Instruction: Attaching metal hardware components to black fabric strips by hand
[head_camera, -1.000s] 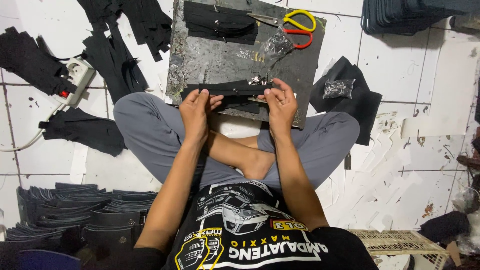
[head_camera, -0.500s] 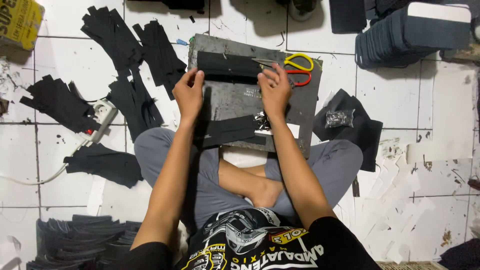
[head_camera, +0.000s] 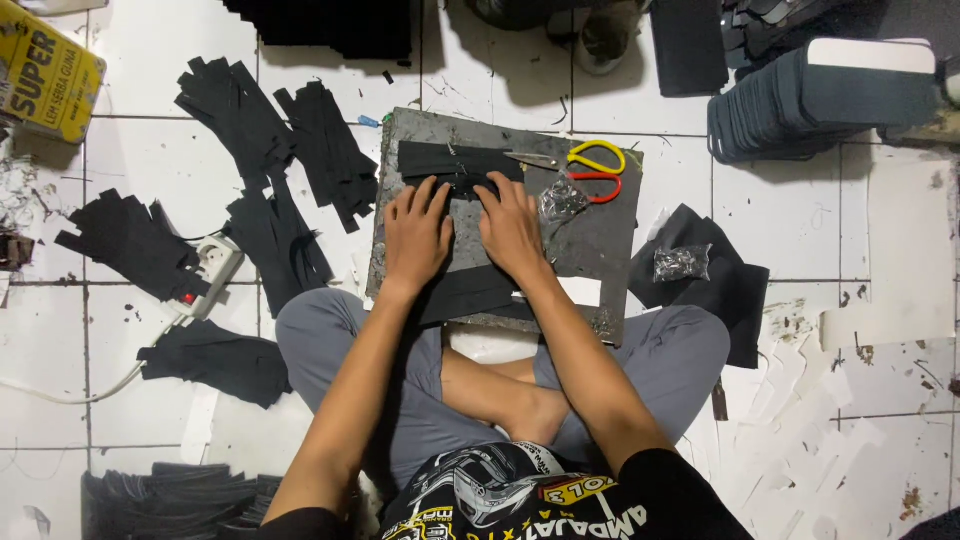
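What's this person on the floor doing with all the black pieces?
A person sits cross-legged on white tiles with a dark grey work board across the lap. The left hand and right hand lie flat, side by side, on black fabric strips on it. Yellow-and-red scissors lie by the right hand.

Yellow-and-red-handled scissors (head_camera: 585, 167) lay at the far right of the dark grey work board (head_camera: 600, 235), with a small clear plastic bag (head_camera: 561, 198) just beside them. Loose black cut strips (head_camera: 268, 150) were scattered over the white tiled floor (head_camera: 790, 230) to the left, near a white power strip (head_camera: 212, 270). A yellow box (head_camera: 45, 75) sat in the far left corner, and stacked dark pads (head_camera: 815, 105) stood at the far right.
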